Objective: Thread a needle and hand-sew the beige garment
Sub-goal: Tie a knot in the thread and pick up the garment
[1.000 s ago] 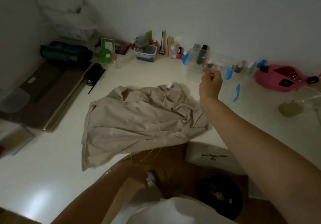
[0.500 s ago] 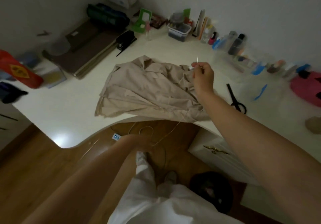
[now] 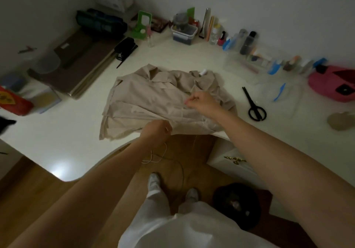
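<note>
A white curved table [image 3: 67, 132] carries the crumpled beige cloth garment [image 3: 146, 101] at its middle, its hem hanging just over the near edge. Flat brown boards [image 3: 80, 69] lie well to the left, and a pink plastic case [image 3: 330, 86] sits at the far right. Black scissors [image 3: 254, 105] lie near the garment's right side. The right forearm hides the garment's near right corner.

The left hand [image 3: 155, 132] grips the near hem, and pale thread [image 3: 153, 159] loops below it. The right hand [image 3: 203, 103] rests on the cloth, thumb and forefinger pinching something too fine to make out, perhaps the needle.

Half a second ago the right hand was at the garment's far side and the left was below the table edge.
</note>
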Motion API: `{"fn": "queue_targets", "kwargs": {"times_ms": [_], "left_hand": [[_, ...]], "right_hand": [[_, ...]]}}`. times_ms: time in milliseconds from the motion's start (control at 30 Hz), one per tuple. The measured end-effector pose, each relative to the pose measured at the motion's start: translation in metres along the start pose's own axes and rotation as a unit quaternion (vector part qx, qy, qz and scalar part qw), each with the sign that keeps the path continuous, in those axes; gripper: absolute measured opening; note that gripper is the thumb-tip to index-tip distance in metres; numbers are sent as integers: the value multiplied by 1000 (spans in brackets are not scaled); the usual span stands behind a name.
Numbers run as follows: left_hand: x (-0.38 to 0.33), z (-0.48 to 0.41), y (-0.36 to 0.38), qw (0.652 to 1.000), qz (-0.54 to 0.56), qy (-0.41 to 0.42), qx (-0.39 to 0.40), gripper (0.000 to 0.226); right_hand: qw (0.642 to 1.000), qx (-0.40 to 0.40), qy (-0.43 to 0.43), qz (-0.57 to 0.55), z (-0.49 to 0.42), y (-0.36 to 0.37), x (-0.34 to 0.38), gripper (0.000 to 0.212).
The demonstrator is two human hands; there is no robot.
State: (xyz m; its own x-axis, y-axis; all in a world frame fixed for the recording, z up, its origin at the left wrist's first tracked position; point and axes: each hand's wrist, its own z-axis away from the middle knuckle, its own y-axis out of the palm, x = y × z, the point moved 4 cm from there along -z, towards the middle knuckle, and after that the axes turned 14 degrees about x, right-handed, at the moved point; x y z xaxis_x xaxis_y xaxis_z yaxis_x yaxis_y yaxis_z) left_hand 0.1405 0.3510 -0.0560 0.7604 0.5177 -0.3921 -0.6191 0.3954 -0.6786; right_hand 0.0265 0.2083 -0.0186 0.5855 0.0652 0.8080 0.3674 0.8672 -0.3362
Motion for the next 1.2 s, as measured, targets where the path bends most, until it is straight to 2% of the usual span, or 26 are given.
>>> {"fn": "queue_targets", "kwargs": {"times_ms": [100,200,367,500,633,833,900,1033,1200], "left_hand": [[5,-11,-11,999,-9,31,-20,24],[8,-17,-18,997,-23,66,-36,25],[17,-34,-30,990,-39,126,-39,27],[22,-44,-32,986,-53,155,-23,31],[22,-50,-31,980,-75,185,-17,34],[6,-54,-31,969,-114,213,-43,44],[-1,-55,-33,969,-114,211,-57,39],[-5,-55,-43,974,-41,211,-70,22],[-8,-54,-54,971,52,229,-48,16]], "right_hand": [[997,35,36,62,-7,15,-14,8],[986,47,78,142,-16,31,-30,14],[963,-5,137,233,-22,47,-46,20],[952,-44,154,262,-21,52,-48,12],[963,-58,142,221,-23,53,-49,3],[993,-23,93,65,-18,43,-43,11],[996,-12,79,33,-15,37,-36,11],[998,-1,51,19,-8,25,-25,5],[999,-6,31,12,-8,9,-26,5]]}}
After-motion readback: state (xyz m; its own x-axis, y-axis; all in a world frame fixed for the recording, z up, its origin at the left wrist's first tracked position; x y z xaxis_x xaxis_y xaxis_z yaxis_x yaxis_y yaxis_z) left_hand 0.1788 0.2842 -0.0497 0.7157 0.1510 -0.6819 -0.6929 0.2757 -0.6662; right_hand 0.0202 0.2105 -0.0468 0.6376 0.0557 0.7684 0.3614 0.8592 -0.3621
